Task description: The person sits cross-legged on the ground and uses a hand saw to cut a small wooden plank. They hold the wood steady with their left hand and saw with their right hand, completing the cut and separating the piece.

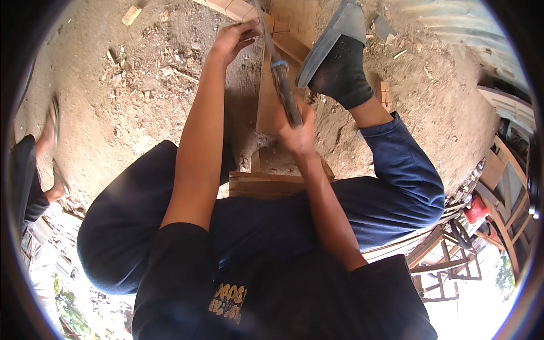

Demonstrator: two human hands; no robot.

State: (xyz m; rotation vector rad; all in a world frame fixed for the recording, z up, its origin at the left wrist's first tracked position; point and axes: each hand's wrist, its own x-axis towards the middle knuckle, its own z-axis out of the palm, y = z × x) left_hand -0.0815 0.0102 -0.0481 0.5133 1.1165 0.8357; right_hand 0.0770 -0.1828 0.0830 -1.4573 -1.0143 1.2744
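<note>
My right hand (297, 127) is wrapped round the dark handle of a long-bladed hand tool (281, 82) with a blue band. Its narrow blade points away from me, seen nearly edge-on, so its exact kind is unclear. My left hand (233, 41) reaches far forward, its bent fingers on the end of a wooden strip (235, 8) marked with cross lines. The blade lies just right of those fingertips. Beneath the tool, a flat wooden board (270, 107) runs away from me. My right foot, in a grey sandal (333, 41) and black sock, is beside the wood.
Wood chips (131, 15) litter the dirt ground. A small wood block (385, 95) lies right of my ankle. Wooden planks (266, 184) are between my legs. Another person's feet (52, 130) show at the left; wooden frames (442, 263) and a corrugated sheet (470, 28) stand at the right.
</note>
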